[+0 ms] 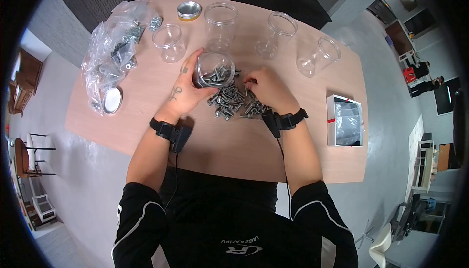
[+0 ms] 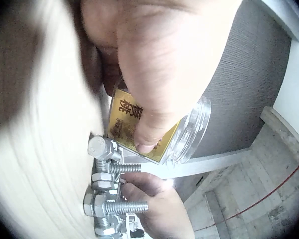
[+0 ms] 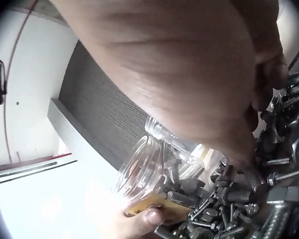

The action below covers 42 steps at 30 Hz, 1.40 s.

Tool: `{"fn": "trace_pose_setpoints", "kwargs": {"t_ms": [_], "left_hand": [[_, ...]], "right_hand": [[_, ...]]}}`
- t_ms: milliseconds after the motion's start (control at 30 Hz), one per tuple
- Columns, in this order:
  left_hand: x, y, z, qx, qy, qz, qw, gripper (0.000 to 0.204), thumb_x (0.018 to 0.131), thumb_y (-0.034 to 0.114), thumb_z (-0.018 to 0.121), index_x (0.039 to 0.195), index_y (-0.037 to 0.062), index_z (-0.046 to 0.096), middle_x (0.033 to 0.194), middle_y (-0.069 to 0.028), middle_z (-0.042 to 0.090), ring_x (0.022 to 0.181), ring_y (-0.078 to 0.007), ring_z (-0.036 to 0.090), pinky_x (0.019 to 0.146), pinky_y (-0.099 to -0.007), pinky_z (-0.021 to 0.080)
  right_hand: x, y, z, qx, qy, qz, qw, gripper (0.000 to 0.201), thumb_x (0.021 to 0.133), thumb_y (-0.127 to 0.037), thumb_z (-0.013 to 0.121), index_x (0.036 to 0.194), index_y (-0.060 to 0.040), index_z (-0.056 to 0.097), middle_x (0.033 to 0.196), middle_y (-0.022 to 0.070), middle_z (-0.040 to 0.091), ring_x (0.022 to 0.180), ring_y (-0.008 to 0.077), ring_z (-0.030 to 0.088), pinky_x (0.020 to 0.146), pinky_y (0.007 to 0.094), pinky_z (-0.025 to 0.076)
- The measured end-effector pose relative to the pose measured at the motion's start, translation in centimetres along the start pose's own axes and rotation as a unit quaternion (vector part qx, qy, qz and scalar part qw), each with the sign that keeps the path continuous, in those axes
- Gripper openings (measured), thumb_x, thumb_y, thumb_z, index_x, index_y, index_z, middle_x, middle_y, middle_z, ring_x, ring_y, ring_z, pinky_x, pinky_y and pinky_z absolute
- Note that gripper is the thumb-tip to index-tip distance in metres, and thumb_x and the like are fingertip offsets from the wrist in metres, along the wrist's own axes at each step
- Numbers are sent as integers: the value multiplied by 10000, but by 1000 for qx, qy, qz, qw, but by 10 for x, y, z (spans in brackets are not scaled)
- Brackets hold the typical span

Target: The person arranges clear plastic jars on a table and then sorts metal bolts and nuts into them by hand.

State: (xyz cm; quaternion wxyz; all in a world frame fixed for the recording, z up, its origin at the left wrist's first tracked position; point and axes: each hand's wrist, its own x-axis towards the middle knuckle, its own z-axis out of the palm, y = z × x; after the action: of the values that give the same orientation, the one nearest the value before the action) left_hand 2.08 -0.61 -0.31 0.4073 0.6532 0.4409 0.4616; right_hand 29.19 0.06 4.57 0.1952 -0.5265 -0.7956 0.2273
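Observation:
My left hand [image 1: 184, 92] grips a clear plastic jar [image 1: 213, 56], thumb on the near side and fingers round the far side. Several bolts lie inside it. In the left wrist view the thumb presses on the jar's yellow label [image 2: 120, 113]. Against the jar's near side spreads a heap of silver hex bolts [image 1: 226, 103] on the table. My right hand [image 1: 268, 91] is at the heap's right side, its curled thumb and fingers pinching a bolt, mostly hidden by the hand. More bolts [image 3: 239, 196] lie under that hand in the right wrist view.
Clear empty jars [image 1: 222, 21] stand along the table's far side. Plastic bags of hardware [image 1: 110, 48] lie at the left, near a white lid [image 1: 112, 100]. A metal lid [image 1: 189, 10] is at the back. A white box [image 1: 346, 121] holding clear plastic sits at the right.

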Motion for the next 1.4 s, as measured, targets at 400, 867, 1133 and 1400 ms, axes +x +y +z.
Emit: {"fn": "trace_pose_setpoints", "kwargs": {"t_ms": [400,867,1133,1400], "left_hand": [[-1,2,-1,91,-3,28,995,1163,745,-119,873,1690,143,247,1266,-69,586,1062,-146,602,887,-287,574],[0,2,-1,-1,-4,6,1000,1114,694,-15,925,1641,87,347,1607,-164,427,1466,-306,449,1165,-374,445],[-1,5,-1,-6,-1,-9,1000,1115,702,-32,918,1647,90,339,1612,-166,420,1468,-305,448,1171,-371,442],[0,1,-1,-23,-4,-12,1000,1132,697,-51,918,1652,98,329,1609,-160,416,1461,-290,452,1163,-371,455]], "right_hand": [[-8,-55,-9,246,214,-100,940,158,1002,-73,702,1140,2,708,973,131,763,836,201,739,764,315,579],[-22,-18,-35,26,-140,60,988,262,791,-132,806,1016,-5,767,889,141,748,764,271,704,723,373,551],[-17,-14,-11,-55,-147,44,987,231,705,-112,843,883,17,773,770,170,725,703,302,708,661,409,552],[-16,-15,-15,-35,-147,56,987,179,730,-87,803,848,42,758,686,172,700,592,254,697,592,390,546]]}}
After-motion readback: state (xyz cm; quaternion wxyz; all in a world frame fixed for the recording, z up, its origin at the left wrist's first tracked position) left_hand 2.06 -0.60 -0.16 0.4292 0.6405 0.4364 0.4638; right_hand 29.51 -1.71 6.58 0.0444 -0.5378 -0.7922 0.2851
